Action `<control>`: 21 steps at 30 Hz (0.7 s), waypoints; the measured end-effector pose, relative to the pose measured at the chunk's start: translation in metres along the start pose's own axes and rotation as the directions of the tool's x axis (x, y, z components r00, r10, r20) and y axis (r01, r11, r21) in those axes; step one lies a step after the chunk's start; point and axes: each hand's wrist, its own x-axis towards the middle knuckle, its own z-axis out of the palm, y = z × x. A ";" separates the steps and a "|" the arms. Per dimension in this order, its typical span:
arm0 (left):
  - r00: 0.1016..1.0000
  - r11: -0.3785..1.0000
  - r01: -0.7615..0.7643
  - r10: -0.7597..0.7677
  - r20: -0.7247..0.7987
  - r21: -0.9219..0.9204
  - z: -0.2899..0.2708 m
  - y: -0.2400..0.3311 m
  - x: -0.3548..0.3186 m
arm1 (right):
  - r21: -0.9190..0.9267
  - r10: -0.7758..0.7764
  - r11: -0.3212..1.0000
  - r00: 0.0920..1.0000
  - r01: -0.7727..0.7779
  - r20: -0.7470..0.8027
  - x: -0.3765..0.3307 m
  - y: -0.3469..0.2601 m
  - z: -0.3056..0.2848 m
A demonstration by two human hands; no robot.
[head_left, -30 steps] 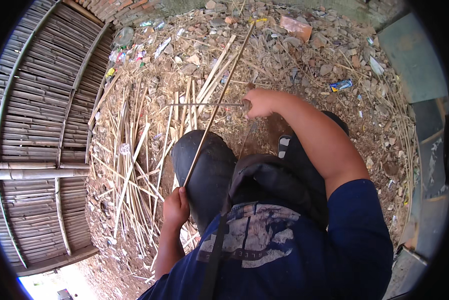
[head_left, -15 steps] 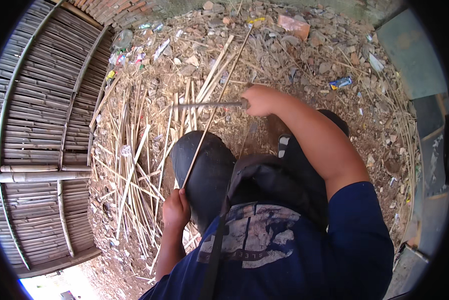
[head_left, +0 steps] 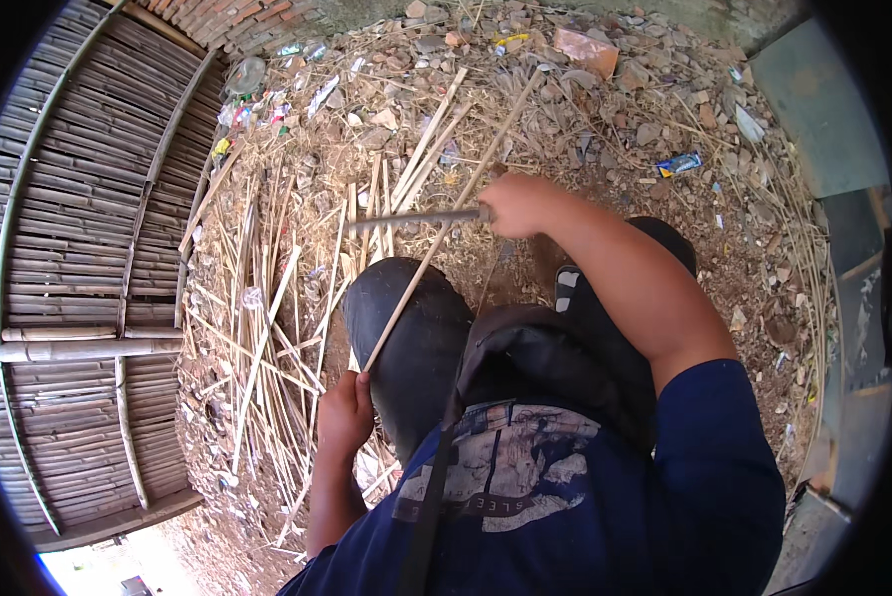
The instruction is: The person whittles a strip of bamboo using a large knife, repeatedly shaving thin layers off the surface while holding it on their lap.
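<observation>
My left hand (head_left: 345, 415) is closed round the near end of a long, thin bamboo strip (head_left: 406, 296), beside my left knee. The strip slants across that knee, away and to the right, and its far end hangs over the rubble. In my right hand (head_left: 517, 205), fingers wrapped round the handle, is a long-bladed knife (head_left: 401, 220). Its dark blade points left and crosses the strip beyond the knee; whether the edge touches the strip I cannot tell. Most of the handle is hidden in my fist.
Many split bamboo strips (head_left: 262, 343) lie in a loose pile on the ground at left. A bamboo slat wall (head_left: 73, 209) stands beyond them. Stones, a brick (head_left: 586, 52) and litter cover the far ground, and a grey panel (head_left: 813, 109) leans at right.
The strip has turned in my left hand and now shows a broader face. The knife and my right hand have shifted slightly nearer and to the right.
</observation>
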 end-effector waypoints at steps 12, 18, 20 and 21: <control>0.999 0.988 0.011 -0.005 0.038 -0.152 0.003 -0.002 0.004 | 0.069 0.013 0.998 0.998 -0.008 -0.066 0.005 0.012 -0.003; 0.989 0.963 0.060 -0.022 0.147 -0.261 -0.005 0.004 0.003 | 0.050 -0.126 0.991 0.992 0.124 0.027 0.006 0.003 0.001; 0.991 0.952 0.051 -0.012 0.131 -0.301 -0.004 0.004 0.003 | 0.117 -0.062 0.991 0.998 0.066 -0.032 0.003 0.004 -0.003; 0.993 0.948 0.039 -0.001 0.121 -0.316 -0.004 0.004 0.003 | 0.152 -0.028 0.988 0.998 0.037 -0.060 0.002 0.004 -0.005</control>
